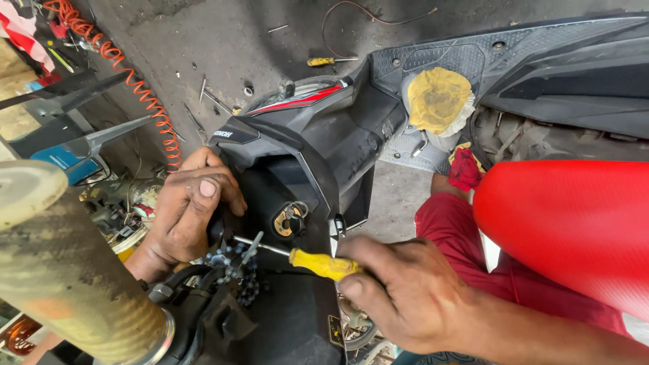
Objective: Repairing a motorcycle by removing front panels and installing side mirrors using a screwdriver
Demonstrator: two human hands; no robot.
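Far left: ribbed, grimy tan rubber handlebar grip [64,263], cylindrical, ending in a bright metal collar. Above it, coiled orange plastic air hose [138,88] lying across the rough grey concrete floor [223,40].

Left hand [189,213]: oil-stained, fingers together and curled around the edge of the glossy black plastic scooter front panel [304,149], thumb pressed flat against it. Just beneath, a cluster of dark blue-black beads [236,267] hanging by the panel.

Centre: round brass-coloured ignition keyhole [289,220] set in the panel, just above the tool shaft.

Right hand [399,294]: fingers clamped on the smooth yellow plastic handle of a slim steel-shafted screwdriver [318,263]. Shaft lying nearly level, tip pointing left into the gap below the left hand; tip contact hidden.

Further right: crumpled yellow cloth [439,98] on the textured grey footboard [433,61]; second yellow-handled screwdriver [324,61] on the floor, well apart. Far right: rounded red matte body panel [568,223], finely textured.
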